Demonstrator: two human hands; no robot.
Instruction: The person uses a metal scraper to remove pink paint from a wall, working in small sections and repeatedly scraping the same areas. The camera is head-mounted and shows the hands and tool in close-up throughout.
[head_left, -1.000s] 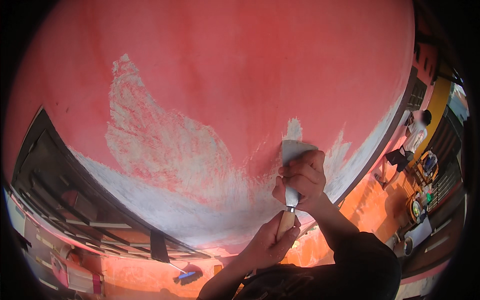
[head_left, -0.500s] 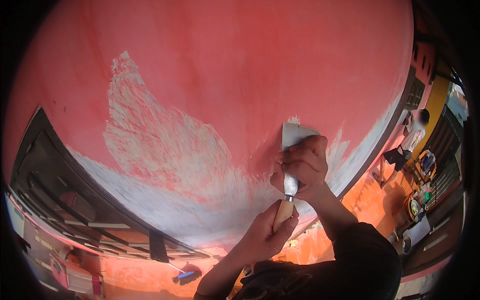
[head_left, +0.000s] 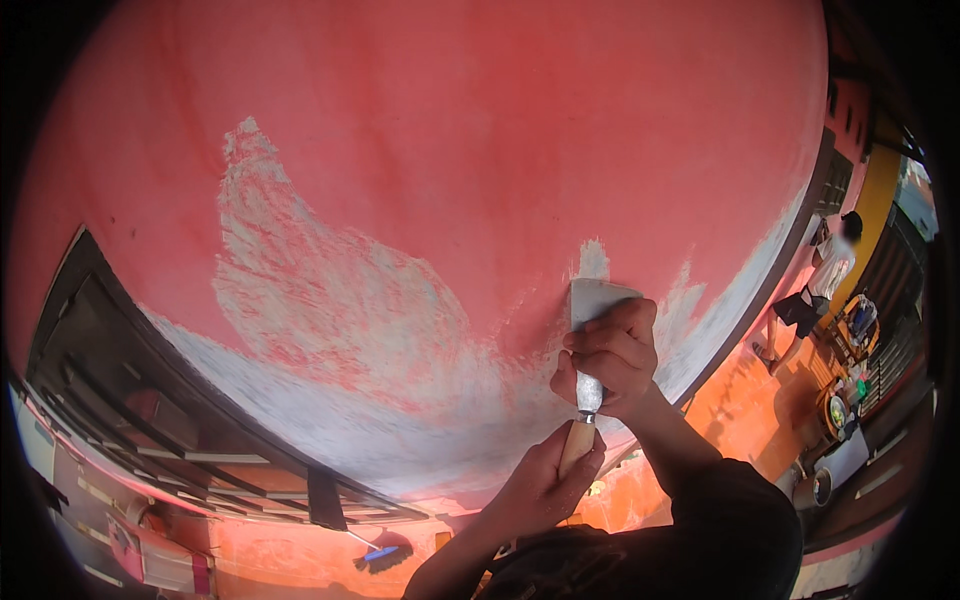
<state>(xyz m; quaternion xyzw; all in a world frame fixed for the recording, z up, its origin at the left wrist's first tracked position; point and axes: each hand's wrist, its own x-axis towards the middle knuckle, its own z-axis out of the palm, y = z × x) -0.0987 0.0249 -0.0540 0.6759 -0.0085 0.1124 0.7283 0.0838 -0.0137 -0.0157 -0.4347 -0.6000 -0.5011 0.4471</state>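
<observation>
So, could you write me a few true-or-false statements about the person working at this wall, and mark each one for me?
1. The left hand and the right hand are both on the scraper. True.

2. The left hand is the one nearer the blade. False: the right hand is nearer it; the left hand holds the wooden handle.

3. The wall is one even pink all over. False: pale, streaky patches show on its lower part.

4. Another person is in view on the picture's right side. True.

5. The broom at the lower left has a green head. False: it is blue, with dark bristles.
</observation>
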